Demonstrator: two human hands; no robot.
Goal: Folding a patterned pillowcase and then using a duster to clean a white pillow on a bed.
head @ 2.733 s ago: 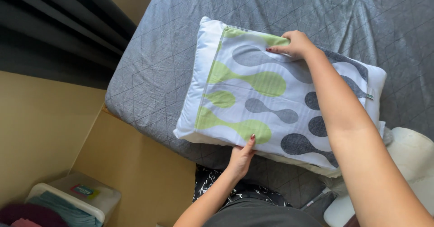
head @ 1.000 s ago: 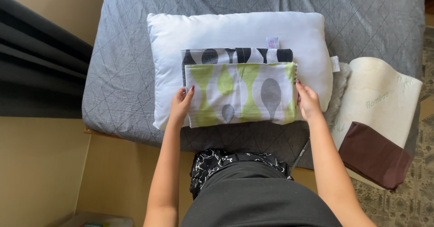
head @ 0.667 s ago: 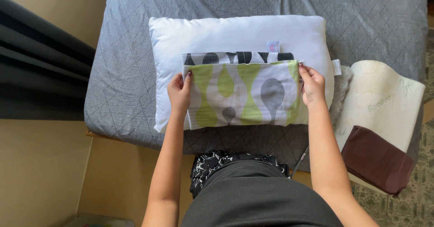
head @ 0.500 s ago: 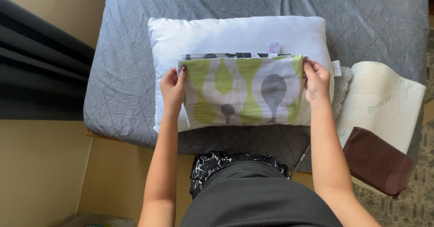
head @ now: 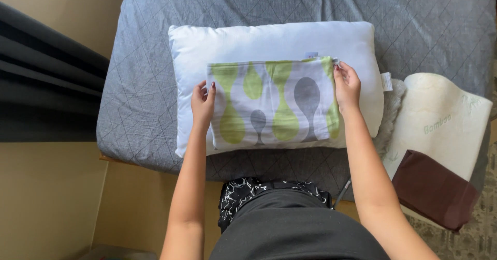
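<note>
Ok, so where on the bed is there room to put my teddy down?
The grey bed is bare above the white pillow and to its left, toward the dark curtain. The pillow's middle is taken by the folded patterned pillowcase under the left hand and right hand. The right edge is crowded by a cream foam pillow and brown cloth.

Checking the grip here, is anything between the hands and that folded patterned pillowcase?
Nothing visible. The left hand and right hand rest directly on the side edges of the folded pillowcase, which lies on the white pillow.
</note>
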